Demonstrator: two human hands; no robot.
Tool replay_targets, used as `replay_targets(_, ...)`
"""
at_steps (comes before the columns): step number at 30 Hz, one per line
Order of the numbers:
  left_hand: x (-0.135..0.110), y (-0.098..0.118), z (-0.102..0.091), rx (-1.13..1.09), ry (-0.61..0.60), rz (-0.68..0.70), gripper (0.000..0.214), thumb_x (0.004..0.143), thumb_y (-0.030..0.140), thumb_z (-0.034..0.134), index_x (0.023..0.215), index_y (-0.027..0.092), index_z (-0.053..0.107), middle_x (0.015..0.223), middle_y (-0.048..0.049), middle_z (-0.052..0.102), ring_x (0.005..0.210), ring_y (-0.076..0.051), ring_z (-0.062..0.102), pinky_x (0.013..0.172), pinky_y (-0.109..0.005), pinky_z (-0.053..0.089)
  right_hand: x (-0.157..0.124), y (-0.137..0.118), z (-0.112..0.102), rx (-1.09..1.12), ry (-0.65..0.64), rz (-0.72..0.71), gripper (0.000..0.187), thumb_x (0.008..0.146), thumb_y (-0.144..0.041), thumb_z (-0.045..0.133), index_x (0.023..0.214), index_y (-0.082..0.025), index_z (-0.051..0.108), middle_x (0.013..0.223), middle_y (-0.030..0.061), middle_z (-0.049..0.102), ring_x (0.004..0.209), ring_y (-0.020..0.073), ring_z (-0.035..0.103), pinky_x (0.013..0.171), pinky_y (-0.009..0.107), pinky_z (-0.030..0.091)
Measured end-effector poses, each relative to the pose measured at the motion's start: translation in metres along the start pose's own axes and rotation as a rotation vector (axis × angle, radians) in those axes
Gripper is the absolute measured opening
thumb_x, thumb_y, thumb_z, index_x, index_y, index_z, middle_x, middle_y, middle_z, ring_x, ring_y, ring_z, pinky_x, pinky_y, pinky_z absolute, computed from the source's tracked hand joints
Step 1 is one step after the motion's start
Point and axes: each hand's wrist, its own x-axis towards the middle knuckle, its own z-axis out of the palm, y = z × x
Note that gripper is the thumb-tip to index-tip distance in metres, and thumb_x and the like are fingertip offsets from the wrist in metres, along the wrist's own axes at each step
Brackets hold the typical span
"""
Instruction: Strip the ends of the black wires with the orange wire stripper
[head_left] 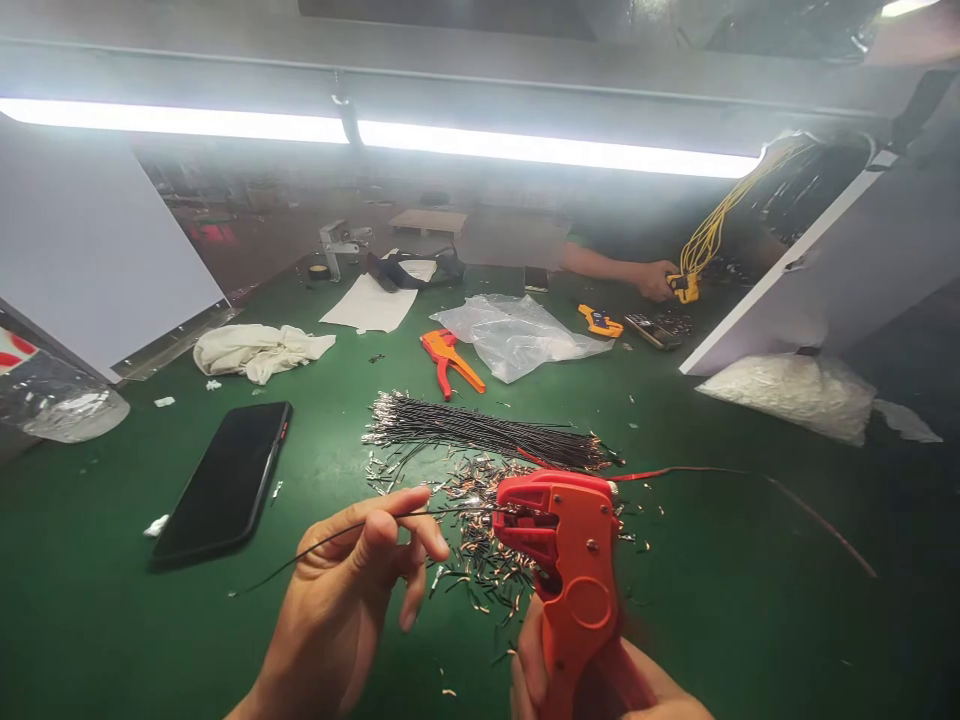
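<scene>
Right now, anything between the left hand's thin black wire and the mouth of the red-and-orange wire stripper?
Nothing visible: the wire runs from the left hand to the mouth of the stripper in the right hand. The pile of black-and-copper wire offcuts appears to lie below, on the green table.

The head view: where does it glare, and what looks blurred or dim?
In the head view, the light tubes burn out white; things beyond the green table look hazy and soft; its right side falls dim; the left hand and red tool look fairly crisp.
</scene>
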Motion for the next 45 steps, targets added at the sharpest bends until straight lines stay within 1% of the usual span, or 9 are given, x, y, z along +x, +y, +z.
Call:
replay_targets(4,-0.001,0.0,-0.001,0.009,0.014,-0.008,0.029,0.073,0.05,0.083,0.088,0.025,0.083,0.063,-0.0036,0.071,0.042,-0.007,0.054,0.039,-0.015,0.042,0.001,0.002,-0.003,-0.005,0.01,0.001,0.031,0.094,-0.045,0.062,0.107,-0.017,0.064,0.099,0.0047,0.068,0.084,0.0202,0.065,0.076,0.038,0.054)
replay_targets(9,-0.002,-0.001,-0.002,0.01,0.001,-0.024,0.028,0.073,0.05,0.083,0.086,0.025,0.083,0.064,-0.0034,0.071,0.043,-0.006,0.055,0.04,-0.014,0.043,0.006,0.002,0.002,-0.028,0.008,0.025,0.047,0.062,-0.041,0.089,0.093,-0.016,0.064,0.081,-0.0008,0.063,0.071,0.0147,0.058,0.065,0.028,0.044)
replay_targets(16,-0.001,0.0,-0.001,0.018,-0.009,-0.017,0.024,0.073,0.047,0.083,0.078,0.024,0.082,0.063,-0.0017,0.068,0.048,-0.008,0.057,0.04,-0.015,0.047,0.008,-0.01,0.006,-0.084,-0.026,0.04,0.024,0.097,-0.038,0.061,0.103,-0.015,0.065,0.098,0.004,0.069,0.083,0.0191,0.068,0.076,0.038,0.057)
replay_targets(23,-0.004,-0.002,-0.004,0.01,-0.052,-0.066,0.022,0.081,0.046,0.077,0.08,0.024,0.079,0.065,-0.0002,0.068,0.05,-0.009,0.056,0.042,-0.016,0.049,0.01,-0.002,0.004,-0.121,-0.084,0.054,0.018,0.096,-0.032,0.065,0.095,-0.014,0.067,0.092,0.002,0.07,0.077,0.0168,0.068,0.072,0.035,0.058)
replay_targets(30,-0.005,-0.002,-0.004,0.064,-0.046,-0.07,0.023,0.083,0.042,0.076,0.076,0.02,0.077,0.063,-0.0004,0.065,0.052,-0.009,0.057,0.042,-0.016,0.047,0.015,-0.021,0.009,-0.164,-0.1,0.147,0.027,0.097,-0.034,0.062,0.118,-0.017,0.063,0.116,0.008,0.068,0.094,0.0221,0.069,0.08,0.041,0.06)
replay_targets(36,-0.006,0.0,0.003,0.112,0.002,-0.084,0.028,0.078,0.047,0.079,0.078,0.019,0.079,0.056,-0.0007,0.062,0.046,-0.009,0.051,0.036,-0.015,0.041,0.007,-0.017,0.006,-0.203,-0.068,0.115,0.027,0.096,-0.036,0.062,0.114,-0.016,0.063,0.11,0.0065,0.068,0.09,0.0209,0.068,0.078,0.04,0.058)
replay_targets(39,-0.011,0.001,0.008,0.187,0.054,-0.02,0.029,0.076,0.048,0.08,0.072,0.019,0.078,0.055,-0.0007,0.06,0.046,-0.009,0.05,0.038,-0.017,0.04,0.007,-0.009,0.004,-0.225,-0.052,0.102,0.031,0.087,-0.043,0.071,0.102,-0.016,0.065,0.094,0.0029,0.067,0.076,0.0175,0.063,0.07,0.034,0.053)
replay_targets(43,-0.015,0.003,0.011,0.266,0.025,0.122,0.025,0.078,0.044,0.08,0.071,0.02,0.079,0.055,-0.0019,0.062,0.05,-0.01,0.051,0.045,-0.019,0.042,0.009,-0.008,0.003,-0.276,-0.025,0.129,0.042,0.067,-0.044,0.084,0.095,-0.018,0.067,0.081,0.0012,0.061,0.07,0.0165,0.056,0.065,0.03,0.043)
replay_targets(45,-0.016,0.004,0.011,0.247,0.021,0.091,0.025,0.078,0.044,0.08,0.074,0.02,0.081,0.055,-0.0028,0.064,0.049,-0.01,0.052,0.044,-0.019,0.043,0.009,-0.009,0.001,-0.298,-0.017,0.15,0.041,0.065,-0.043,0.084,0.092,-0.018,0.065,0.079,0.001,0.059,0.068,0.016,0.053,0.063,0.029,0.04)
